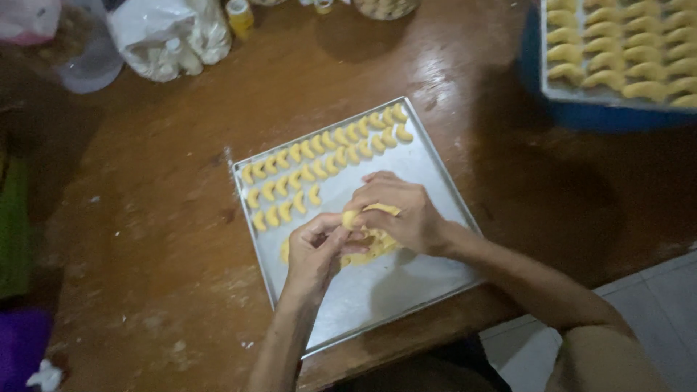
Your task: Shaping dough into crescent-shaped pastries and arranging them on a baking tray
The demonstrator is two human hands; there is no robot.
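Observation:
A metal baking tray (421, 178) lies on a brown wooden table. Rows of small yellow crescent-shaped dough pieces (323, 156) fill its far left part. A lump of yellow dough (367, 250) rests near the tray's middle, partly hidden by my hands. My left hand (316, 250) and my right hand (399, 210) meet above that lump, and their fingertips pinch one small piece of yellow dough (351, 217) between them.
A second tray of yellow crescents (624, 51) sits on a blue container at the top right. A white plastic bag (170, 36), a small yellow bottle (239, 16) and a clear container (83, 58) stand along the far edge. The table edge and tiled floor (653, 305) are at lower right.

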